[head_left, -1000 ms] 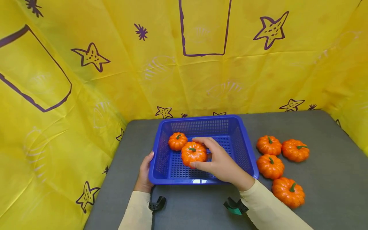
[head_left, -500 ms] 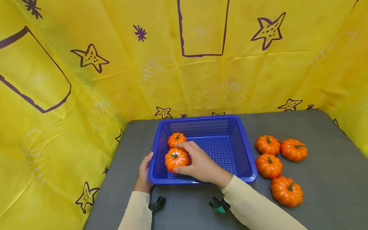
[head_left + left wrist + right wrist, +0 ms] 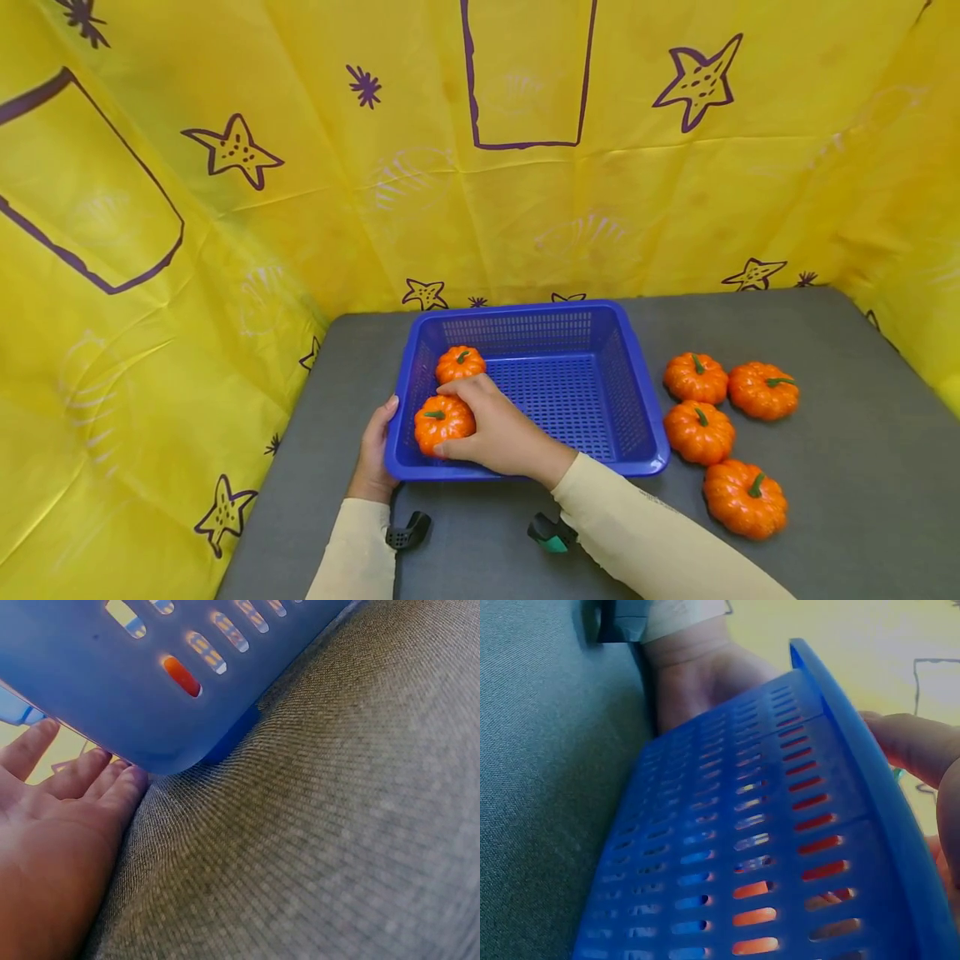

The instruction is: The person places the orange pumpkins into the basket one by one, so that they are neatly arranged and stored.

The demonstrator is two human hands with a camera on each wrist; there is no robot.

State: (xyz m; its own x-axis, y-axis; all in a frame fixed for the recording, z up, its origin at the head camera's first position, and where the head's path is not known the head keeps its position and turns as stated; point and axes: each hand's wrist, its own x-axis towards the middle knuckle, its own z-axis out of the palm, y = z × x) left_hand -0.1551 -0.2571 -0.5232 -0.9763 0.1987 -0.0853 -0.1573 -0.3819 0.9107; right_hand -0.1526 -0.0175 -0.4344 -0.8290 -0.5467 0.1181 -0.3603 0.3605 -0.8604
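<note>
Now the right hand (image 3: 491,429) wraps its fingers round a pumpkin (image 3: 442,422) in the basket's (image 3: 645,433) near-left corner, while the left hand (image 3: 375,454) rests flat-fingered against the basket's outer wall. Likely light, stiff and glossy (slippery perhaps); best gripped across its ribbed sides.

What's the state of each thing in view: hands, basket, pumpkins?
Right hand: grip curled round a pumpkin, inside the basket.
Held pumpkin: upright, at the basket's near left corner.
Second pumpkin: upright in the basket, untouched.
Blue basket: upright on the grey table.
Left hand: fingers straight against the basket's left wall.
Four pumpkins: on the table, right of the basket.
</note>
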